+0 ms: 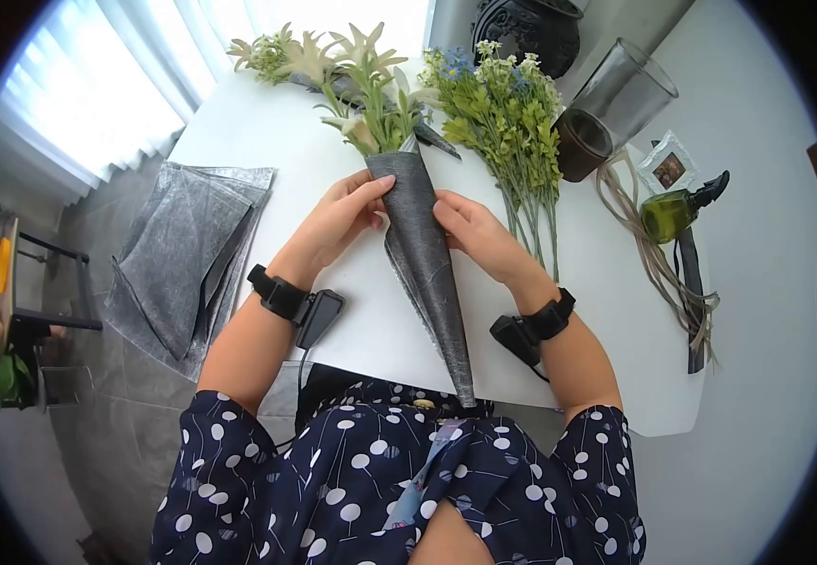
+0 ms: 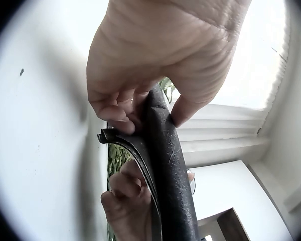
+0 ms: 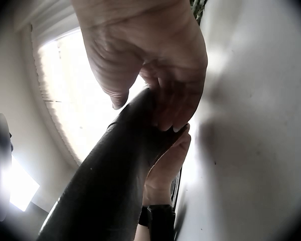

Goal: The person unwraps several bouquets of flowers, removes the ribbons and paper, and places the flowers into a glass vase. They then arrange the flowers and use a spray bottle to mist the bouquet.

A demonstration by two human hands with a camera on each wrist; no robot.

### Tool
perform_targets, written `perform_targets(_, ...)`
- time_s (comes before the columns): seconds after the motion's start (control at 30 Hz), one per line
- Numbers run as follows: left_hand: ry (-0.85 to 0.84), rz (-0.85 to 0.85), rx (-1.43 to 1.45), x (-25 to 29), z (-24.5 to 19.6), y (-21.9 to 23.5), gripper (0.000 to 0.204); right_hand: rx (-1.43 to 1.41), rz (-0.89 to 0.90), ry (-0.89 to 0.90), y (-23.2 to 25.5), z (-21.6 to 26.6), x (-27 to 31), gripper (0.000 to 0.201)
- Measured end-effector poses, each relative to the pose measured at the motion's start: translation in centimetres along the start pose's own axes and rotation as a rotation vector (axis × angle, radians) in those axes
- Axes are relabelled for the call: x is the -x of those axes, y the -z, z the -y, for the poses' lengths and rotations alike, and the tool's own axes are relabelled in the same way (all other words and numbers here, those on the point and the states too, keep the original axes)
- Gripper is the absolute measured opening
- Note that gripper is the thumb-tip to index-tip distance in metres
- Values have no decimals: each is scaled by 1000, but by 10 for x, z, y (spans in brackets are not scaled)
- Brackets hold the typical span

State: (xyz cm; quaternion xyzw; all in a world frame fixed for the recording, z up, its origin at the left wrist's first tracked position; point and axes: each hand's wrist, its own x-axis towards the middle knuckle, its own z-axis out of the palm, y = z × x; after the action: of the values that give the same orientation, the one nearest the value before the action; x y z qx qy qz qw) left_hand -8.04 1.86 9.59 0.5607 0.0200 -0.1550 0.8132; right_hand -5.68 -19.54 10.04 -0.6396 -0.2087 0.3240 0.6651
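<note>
Grey paper cone [image 1: 427, 250]: between our hands, tip past the table's [image 1: 625, 358] edge.
Left hand [image 1: 344, 215]: we pinch the cone, thumb opposite curled fingers, probably to stop its flap [image 1: 406, 282] unrolling.
Right hand [image 1: 482, 237]: our fingers curl round its other side, seemingly steadying it.
Lily-like flowers [image 1: 360, 130]: at the cone's wide mouth.

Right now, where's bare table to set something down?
Front right, between the right forearm and the ribbons; back left, between the grey sheets and the pale flowers. Crowded: centre, with the paper cone; back right, with the leafy bunch, glass vase and photo frame.
</note>
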Motion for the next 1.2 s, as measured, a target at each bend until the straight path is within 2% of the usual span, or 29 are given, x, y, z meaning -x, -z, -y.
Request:
perform_targets(0.03, 2, -1, -1, 0, -1, -1, 36, -108, -7, -13, 3, -5, -3, 48)
perform_targets(0.07, -7, 16, 125, 1, -2, -2, 34, -216, -14, -27, 5, -9, -5, 52)
perform_targets(0.1, -14, 32, 251, 2, -3, -3, 32, -218, -15, -27, 6, -12, -5, 52)
perform_targets(0.13, -12, 33, 250, 1, -1, -2, 32, -264, -58, -54, 6, -14, -6, 56)
perform_targets(0.2, 29, 181, 486, -3, 1, 6, 36, -312, -104, -77, 4, -14, -5, 59)
perform_targets(0.33, 30, 261, 547, -2, -1, 3, 37, -448, -39, -211, -1, -5, -1, 60)
perform_targets(0.4, 26, 153, 460, 0, -4, -4, 34, -480, -34, -244, 2, -4, -3, 60)
perform_targets(0.43, 26, 153, 459, -1, -4, -4, 34, -523, -111, -146, 6, -3, -4, 61)
perform_targets(0.5, 23, 102, 224, -2, -1, -3, 38, -608, -240, 31, 12, 3, -2, 61)
perform_targets(0.53, 22, 101, 225, -1, 0, -4, 38, -747, -199, 39, 16, 11, 2, 58)
perform_targets(0.63, 81, 83, 179, -2, 2, -6, 43, -676, -89, 119, 16, 19, 7, 55)
perform_targets(0.7, 152, 118, 275, -4, 1, -4, 50, -367, 59, 66, 9, 19, 10, 50)
perform_targets(0.73, 155, 119, 272, -2, -1, -5, 50, -43, 88, 134, 7, 24, 16, 39)
perform_targets(0.8, 265, 6, 248, 2, -7, -8, 55, 477, 144, 158, -3, 30, 19, 31)
perform_targets(0.83, 255, 50, 254, 2, -6, -4, 46, 391, 112, 186, -10, 28, 20, 23)
perform_targets(0.87, 256, 49, 254, 2, -5, -1, 46, 389, 113, 185, -11, 28, 22, 23)
perform_targets(0.93, 266, -113, -122, 5, -7, 1, 32, 952, 44, 348, -13, 31, 26, 21)
perform_targets(0.97, 274, -92, -37, 6, -9, -1, 20, 982, -27, 404, -16, 30, 28, 21)
perform_targets(1.0, 274, -92, -36, 5, -6, -1, 20, 982, -26, 404, -17, 32, 31, 21)
perform_targets(1.07, 205, -24, 1, 1, 3, 2, 18, 1214, -94, 403, -18, 43, 39, 22)
perform_targets(1.1, 205, -23, 1, 0, 5, 4, 18, 1214, -94, 403, -17, 46, 41, 22)
perform_targets(1.17, 194, 6, -51, -2, 7, 7, 16, 1600, -307, 319, -12, 49, 45, 32)
perform_targets(1.2, 195, 6, -50, -2, 8, 7, 16, 1599, -307, 318, -8, 52, 47, 32)
